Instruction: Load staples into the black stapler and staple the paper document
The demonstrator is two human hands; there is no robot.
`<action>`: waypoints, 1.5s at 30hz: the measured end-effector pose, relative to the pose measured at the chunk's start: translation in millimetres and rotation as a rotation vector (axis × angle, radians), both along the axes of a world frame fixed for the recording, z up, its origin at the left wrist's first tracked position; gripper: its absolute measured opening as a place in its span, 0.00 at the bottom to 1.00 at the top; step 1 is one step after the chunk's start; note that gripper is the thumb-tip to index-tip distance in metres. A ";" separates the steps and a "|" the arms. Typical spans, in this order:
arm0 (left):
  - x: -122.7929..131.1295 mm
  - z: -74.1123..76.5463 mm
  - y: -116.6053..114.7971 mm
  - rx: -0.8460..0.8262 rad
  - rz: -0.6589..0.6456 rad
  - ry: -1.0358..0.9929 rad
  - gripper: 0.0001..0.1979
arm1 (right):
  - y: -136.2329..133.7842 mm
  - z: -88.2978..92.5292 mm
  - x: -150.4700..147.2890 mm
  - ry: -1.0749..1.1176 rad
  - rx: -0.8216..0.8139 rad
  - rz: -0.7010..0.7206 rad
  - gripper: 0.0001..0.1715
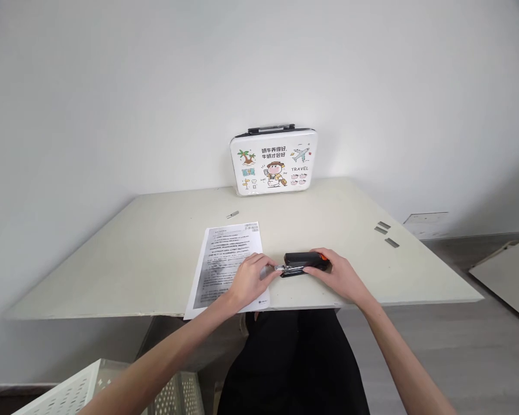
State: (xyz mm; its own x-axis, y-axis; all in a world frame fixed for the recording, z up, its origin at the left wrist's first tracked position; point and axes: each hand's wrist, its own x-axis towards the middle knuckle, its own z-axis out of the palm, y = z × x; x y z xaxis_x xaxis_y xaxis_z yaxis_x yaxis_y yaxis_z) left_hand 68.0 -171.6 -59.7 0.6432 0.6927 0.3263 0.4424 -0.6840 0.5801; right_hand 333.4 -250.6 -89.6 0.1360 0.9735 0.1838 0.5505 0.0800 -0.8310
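Note:
A black stapler (303,260) with an orange part at its rear lies on the table, its metal magazine showing at the front. My right hand (335,275) is closed around its rear end. At the stapler's front, the fingertips of my left hand (253,278) pinch the metal tip of the magazine. The left wrist and palm rest over a printed sheet of paper (225,253), which hangs slightly past the table's near edge. Whether a staple strip sits between the left fingertips is too small to tell.
A white cartoon-printed case (273,164) stands against the wall at the back of the white table (112,259). One small staple strip (232,214) lies behind the paper. Several more staple strips (391,242) lie at the right. A white perforated basket (69,392) sits below the left edge.

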 end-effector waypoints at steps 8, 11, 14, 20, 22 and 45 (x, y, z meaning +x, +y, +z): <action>-21.2 -3.2 6.1 -0.058 -0.006 -0.010 0.10 | -1.5 2.9 -0.2 -0.008 -0.019 -0.004 0.25; -29.8 -1.8 6.0 -0.065 0.014 0.002 0.12 | -1.7 1.6 0.1 -0.014 -0.024 -0.010 0.25; -35.2 4.9 13.7 -0.041 -0.003 0.005 0.14 | -2.1 -0.1 1.0 -0.007 -0.038 -0.015 0.26; -30.8 20.5 96.1 0.175 0.252 0.155 0.12 | -3.3 1.7 0.9 -0.002 -0.060 -0.016 0.26; -29.1 21.0 135.1 0.187 0.338 0.194 0.12 | -3.3 3.1 0.6 -0.001 -0.055 -0.019 0.26; -26.3 31.9 190.9 0.119 0.424 0.075 0.16 | -1.9 7.8 1.1 -0.013 -0.019 -0.017 0.23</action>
